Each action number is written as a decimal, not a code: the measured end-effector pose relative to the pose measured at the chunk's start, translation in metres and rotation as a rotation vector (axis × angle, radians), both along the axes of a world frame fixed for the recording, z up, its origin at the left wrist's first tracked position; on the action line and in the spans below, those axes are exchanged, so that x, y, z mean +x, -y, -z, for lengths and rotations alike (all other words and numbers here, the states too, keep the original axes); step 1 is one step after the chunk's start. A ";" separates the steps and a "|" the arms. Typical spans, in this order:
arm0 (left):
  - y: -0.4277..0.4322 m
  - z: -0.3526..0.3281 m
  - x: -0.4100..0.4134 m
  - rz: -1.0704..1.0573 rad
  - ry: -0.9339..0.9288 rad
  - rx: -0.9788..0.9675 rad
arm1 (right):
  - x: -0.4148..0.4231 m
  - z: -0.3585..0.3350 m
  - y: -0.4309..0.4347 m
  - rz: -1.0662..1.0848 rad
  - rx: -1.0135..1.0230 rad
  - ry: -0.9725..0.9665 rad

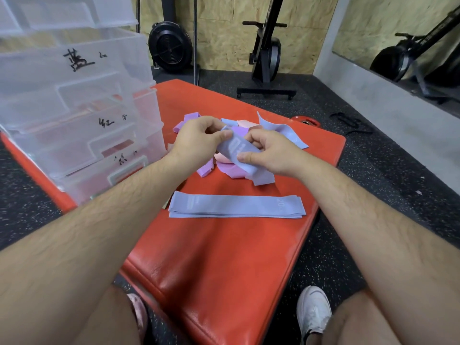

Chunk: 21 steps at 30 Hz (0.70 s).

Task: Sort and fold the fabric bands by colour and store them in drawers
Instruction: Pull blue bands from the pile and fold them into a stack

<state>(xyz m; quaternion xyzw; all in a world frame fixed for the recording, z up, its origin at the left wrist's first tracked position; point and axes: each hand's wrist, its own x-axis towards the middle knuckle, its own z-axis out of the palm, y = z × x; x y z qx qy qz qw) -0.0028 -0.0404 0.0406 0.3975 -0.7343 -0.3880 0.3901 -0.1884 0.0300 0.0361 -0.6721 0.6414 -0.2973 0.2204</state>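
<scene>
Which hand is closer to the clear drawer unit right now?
Left. The left hand pinches one end of the blue band just to the right of the drawer unit; the right hand grips the band's other end, farther right.

Held band [242, 151]: periwinkle blue, pale printed lettering.
Flat stack [236, 206], near: the same periwinkle blue, faint white print towards each end.
Loose pile [230, 171], far: lilac, soft pink and blue mixed.
Mat [224, 257]: glossy orange-red.
Drawers [74, 95], left: frosted clear plastic, black handwritten marks.
Floor [373, 195]: black, flecked white.
</scene>
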 end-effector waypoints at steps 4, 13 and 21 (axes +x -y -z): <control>0.006 -0.001 0.011 -0.042 -0.035 0.075 | -0.013 -0.001 -0.006 0.027 0.110 -0.166; 0.026 0.015 0.048 -0.131 -0.005 0.297 | -0.059 -0.003 -0.026 0.097 0.248 -0.287; 0.026 0.027 0.068 -0.150 0.223 0.308 | -0.093 0.006 -0.049 0.181 0.393 -0.078</control>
